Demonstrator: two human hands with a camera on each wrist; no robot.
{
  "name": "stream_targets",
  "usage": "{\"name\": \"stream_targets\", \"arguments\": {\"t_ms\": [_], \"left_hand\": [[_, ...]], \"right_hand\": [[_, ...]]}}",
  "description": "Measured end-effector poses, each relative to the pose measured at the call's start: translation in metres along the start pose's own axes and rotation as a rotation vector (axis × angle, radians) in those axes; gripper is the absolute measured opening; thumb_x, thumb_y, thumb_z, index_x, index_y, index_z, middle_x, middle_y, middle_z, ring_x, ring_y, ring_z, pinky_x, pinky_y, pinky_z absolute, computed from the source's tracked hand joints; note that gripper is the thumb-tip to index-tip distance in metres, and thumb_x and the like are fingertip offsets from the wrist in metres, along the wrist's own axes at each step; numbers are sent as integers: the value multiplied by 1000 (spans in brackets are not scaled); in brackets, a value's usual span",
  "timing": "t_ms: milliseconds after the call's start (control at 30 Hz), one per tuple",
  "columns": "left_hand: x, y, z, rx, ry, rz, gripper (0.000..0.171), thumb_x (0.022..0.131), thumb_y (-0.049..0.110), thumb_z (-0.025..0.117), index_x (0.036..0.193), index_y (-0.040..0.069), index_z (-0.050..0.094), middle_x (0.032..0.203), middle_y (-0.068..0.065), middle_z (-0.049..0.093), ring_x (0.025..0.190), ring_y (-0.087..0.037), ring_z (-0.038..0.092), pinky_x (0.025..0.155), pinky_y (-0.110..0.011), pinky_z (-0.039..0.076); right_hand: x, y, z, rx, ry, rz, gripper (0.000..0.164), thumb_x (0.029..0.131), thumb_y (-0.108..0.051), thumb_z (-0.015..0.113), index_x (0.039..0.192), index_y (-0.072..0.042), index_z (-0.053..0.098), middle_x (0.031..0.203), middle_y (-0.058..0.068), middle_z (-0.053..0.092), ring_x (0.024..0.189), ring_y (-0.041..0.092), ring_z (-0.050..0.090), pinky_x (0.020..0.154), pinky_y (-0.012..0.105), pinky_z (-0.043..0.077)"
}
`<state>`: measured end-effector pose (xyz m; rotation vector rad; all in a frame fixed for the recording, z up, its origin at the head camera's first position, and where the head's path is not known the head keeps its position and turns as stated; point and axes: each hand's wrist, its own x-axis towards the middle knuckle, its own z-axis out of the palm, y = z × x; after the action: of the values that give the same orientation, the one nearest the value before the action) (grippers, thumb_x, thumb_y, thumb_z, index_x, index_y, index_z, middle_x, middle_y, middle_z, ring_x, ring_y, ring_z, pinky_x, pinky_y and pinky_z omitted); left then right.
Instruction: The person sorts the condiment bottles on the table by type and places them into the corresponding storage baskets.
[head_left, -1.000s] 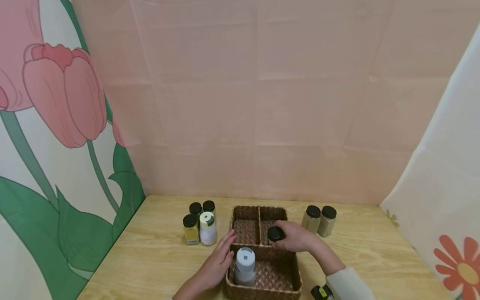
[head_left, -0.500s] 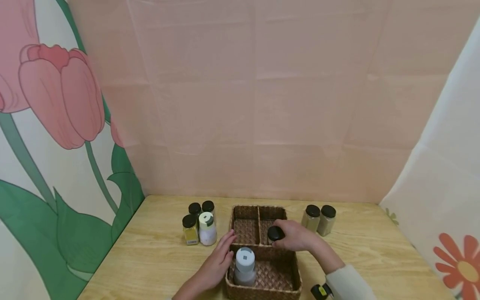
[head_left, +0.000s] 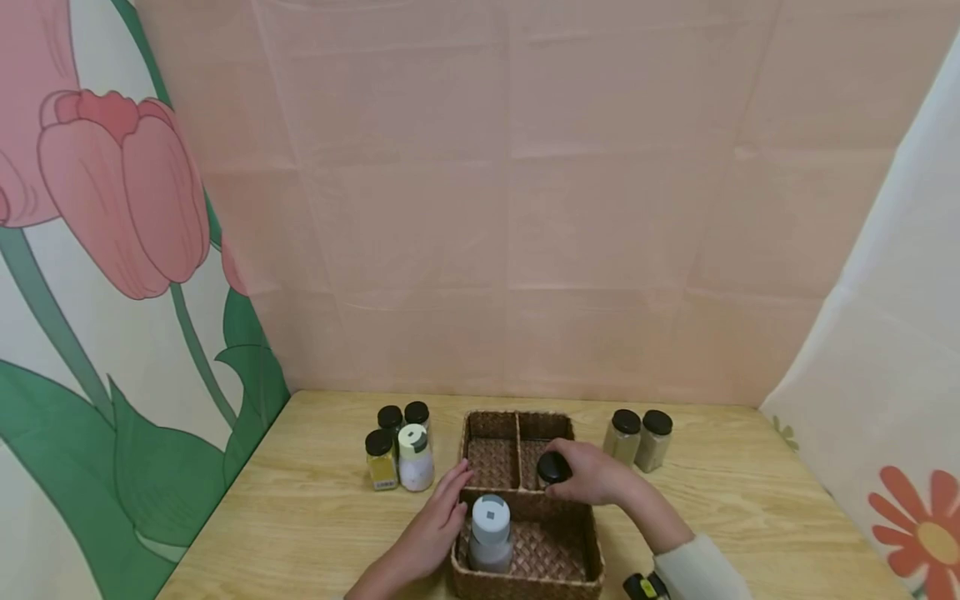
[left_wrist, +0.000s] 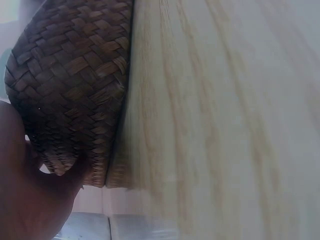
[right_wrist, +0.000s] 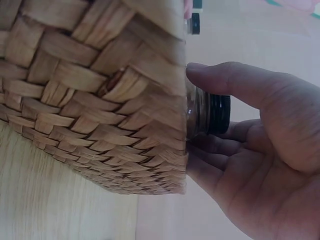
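A brown woven basket (head_left: 585,588) stands at the table's front, divided into two small back compartments and one large front one. My right hand (head_left: 595,473) grips a black-lidded glass jar (head_left: 553,467) in the back right compartment. In the right wrist view, the thumb and fingers are around the jar (right_wrist: 197,112), whose lower part is hidden behind the basket wall (right_wrist: 100,110). My left hand (head_left: 431,527) rests with fairly straight fingers against the basket's left side, also seen touching the woven wall (left_wrist: 75,75) in the left wrist view. A white-capped grey bottle (head_left: 491,533) stands in the front compartment's left part.
Left of the basket stand several jars, among them a yellow jar (head_left: 382,467), and a white bottle (head_left: 416,467). Two jars (head_left: 653,450) stand to the right. A black item with a yellow label (head_left: 645,586) lies near my right sleeve (head_left: 697,567).
My right hand and the jar have shifted very slightly to the right. The left hand and the basket stay in place.
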<state>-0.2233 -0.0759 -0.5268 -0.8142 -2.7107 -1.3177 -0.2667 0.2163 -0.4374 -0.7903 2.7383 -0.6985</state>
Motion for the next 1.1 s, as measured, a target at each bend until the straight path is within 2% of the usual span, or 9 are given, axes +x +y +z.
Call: {"name": "stream_targets", "arguments": {"t_ms": [67, 100, 200, 267, 500, 667, 867, 1100], "left_hand": [[0, 0, 0, 1, 3, 0, 45, 102, 31, 33, 147, 24, 27, 155, 6, 16, 138, -25, 26, 103, -51, 35], [0, 0, 0, 1, 3, -1, 45, 102, 31, 33, 147, 24, 27, 155, 6, 16, 138, -25, 26, 103, -51, 35], [-1, 0, 0, 4, 4, 2, 46, 102, 31, 32, 147, 24, 27, 155, 5, 16, 139, -25, 25, 103, -51, 35], [-1, -1, 0, 2, 0, 0, 46, 102, 32, 32, 147, 23, 27, 155, 5, 16, 139, -26, 25, 103, -51, 35], [-1, -1, 0, -12, -10, -9, 46, 102, 32, 32, 147, 24, 27, 155, 5, 15, 139, -26, 25, 103, -51, 35], [-1, -1, 0, -11, -7, -6, 45, 102, 30, 32, 147, 24, 27, 155, 5, 15, 139, -26, 25, 103, -51, 35], [0, -2, 1, 12, 12, -3, 46, 102, 30, 33, 147, 26, 26, 155, 7, 14, 139, -24, 25, 104, -51, 35], [0, -2, 2, 17, 15, 1, 46, 102, 31, 33, 147, 26, 26, 155, 8, 14, 139, -24, 25, 104, -51, 34]], "right_hand": [[5, -11, 2, -23, 18, 92, 53, 79, -26, 74, 122, -3, 51, 99, 8, 60, 82, 21, 58, 63, 38, 46], [5, -10, 3, -24, 33, 104, 53, 78, -23, 75, 121, -2, 51, 99, 8, 60, 82, 21, 58, 62, 38, 46], [0, -8, 0, 23, 55, 103, 58, 77, -30, 76, 124, -6, 52, 105, 5, 60, 87, 20, 58, 67, 38, 47], [-2, -6, -2, 42, 54, 72, 59, 78, -34, 75, 124, -6, 52, 106, 4, 60, 90, 20, 58, 70, 39, 47], [-3, -5, -3, 30, 58, 60, 55, 78, -34, 75, 122, -8, 54, 106, 3, 61, 93, 21, 59, 73, 39, 48], [-9, -3, -8, 58, 114, 46, 56, 79, -35, 73, 123, -7, 53, 116, 8, 60, 103, 28, 59, 81, 42, 50], [-21, 4, -18, 108, 174, 102, 67, 82, -46, 67, 133, -8, 47, 128, 13, 56, 115, 31, 55, 90, 45, 48], [-34, 17, -24, 95, 255, 94, 71, 82, -51, 64, 136, -9, 44, 132, 15, 52, 116, 34, 53, 90, 46, 48]]}}
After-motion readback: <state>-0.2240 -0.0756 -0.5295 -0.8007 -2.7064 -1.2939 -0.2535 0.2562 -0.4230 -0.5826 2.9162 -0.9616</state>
